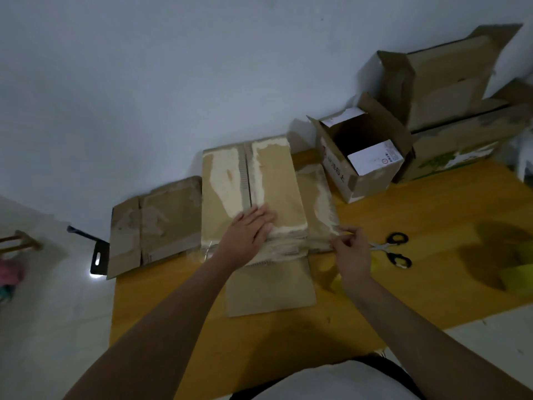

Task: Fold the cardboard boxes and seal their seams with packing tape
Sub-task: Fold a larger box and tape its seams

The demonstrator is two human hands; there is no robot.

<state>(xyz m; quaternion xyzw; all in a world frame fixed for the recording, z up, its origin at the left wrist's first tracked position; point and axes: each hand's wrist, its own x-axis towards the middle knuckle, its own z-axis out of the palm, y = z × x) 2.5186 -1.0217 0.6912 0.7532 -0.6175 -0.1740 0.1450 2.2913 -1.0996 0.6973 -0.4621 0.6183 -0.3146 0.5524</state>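
A brown cardboard box (274, 180) with torn white patches stands on the yellow table (432, 255), its top flaps meeting at a centre seam. My left hand (251, 229) lies flat with straight fingers on the near end of the top, over the seam. My right hand (350, 249) is at the box's near right corner and pinches a thin clear strip there, probably packing tape. The box's right flap (317, 197) and near flap (271, 287) lie spread out. No tape roll is visible.
Black-handled scissors (395, 249) lie just right of my right hand. A flattened box (153, 229) overhangs the table's left edge. A small open box (360, 157) and larger open boxes (450, 90) stand at the back right against the wall.
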